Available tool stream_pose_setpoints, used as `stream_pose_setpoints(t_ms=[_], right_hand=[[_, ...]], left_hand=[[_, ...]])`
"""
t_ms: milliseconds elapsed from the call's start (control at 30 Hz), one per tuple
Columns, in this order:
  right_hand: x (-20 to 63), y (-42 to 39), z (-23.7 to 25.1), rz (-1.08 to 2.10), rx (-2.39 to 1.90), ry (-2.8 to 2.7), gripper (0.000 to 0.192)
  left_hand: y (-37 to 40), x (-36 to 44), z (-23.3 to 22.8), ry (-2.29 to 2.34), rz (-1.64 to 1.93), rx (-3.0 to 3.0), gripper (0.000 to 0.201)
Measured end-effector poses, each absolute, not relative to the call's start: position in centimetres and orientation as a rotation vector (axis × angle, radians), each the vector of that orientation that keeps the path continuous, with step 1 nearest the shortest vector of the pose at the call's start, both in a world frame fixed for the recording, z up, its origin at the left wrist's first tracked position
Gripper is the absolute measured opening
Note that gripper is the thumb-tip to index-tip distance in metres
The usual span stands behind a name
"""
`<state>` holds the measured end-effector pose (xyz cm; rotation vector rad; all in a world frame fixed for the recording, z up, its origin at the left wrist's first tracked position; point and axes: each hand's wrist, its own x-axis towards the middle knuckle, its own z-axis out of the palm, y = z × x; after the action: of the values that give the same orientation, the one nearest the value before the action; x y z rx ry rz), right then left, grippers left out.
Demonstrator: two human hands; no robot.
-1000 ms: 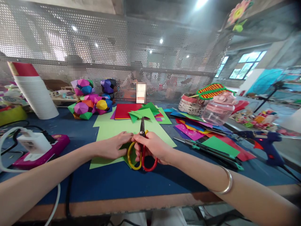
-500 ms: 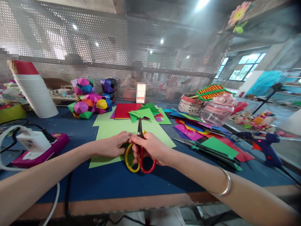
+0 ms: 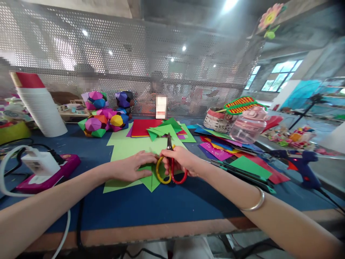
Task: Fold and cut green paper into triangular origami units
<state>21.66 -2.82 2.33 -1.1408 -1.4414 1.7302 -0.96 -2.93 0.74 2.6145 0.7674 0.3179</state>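
Note:
In my right hand [image 3: 180, 160] is a pair of scissors [image 3: 165, 174] with one yellow and one red handle loop. The dark blades point away from me, over pale green paper. My left hand [image 3: 136, 166] lies palm down on a creased green paper piece [image 3: 151, 184], thumb and fingers apart. Its fingertips come close to the yellow loop. Beneath the piece is a large light green sheet [image 3: 124, 149]. Behind the blades lie green paper cut-offs [image 3: 163, 130] and a red paper stack [image 3: 142, 127].
Colourful paper balls [image 3: 95, 126] and stacked white cups [image 3: 40, 108] stand back left, a purple power strip [image 3: 51, 176] nearer. At right are coloured papers [image 3: 250, 167], a dark green-trimmed cutting tool [image 3: 242, 176], a pink bottle [image 3: 248, 126] and a blue glue gun [image 3: 306, 165].
My right hand and the scissors have shifted right and slightly away from me. The green piece's pointed corner now shows below my left hand, whose thumb is more spread.

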Motion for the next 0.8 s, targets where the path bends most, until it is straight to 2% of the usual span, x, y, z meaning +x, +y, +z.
stream_pose_setpoints(t_ms=[233,600,800], right_hand=[[23.3,-1.7,2.8,1.652,-1.158,-1.441,0.021],[18.5,-6.2,2.2,1.760,-1.023,-1.420,0.021],[19.3,-5.2,3.0,1.723,-1.089,-1.505,0.024]], left_hand=[[-2.9,-0.9,0.8,0.757,0.303,2.607,0.037],[-2.7,-1.1,0.4,0.811,0.309,2.660,0.037],[-2.8,-0.9,0.5,0.785,0.316,2.658,0.028]])
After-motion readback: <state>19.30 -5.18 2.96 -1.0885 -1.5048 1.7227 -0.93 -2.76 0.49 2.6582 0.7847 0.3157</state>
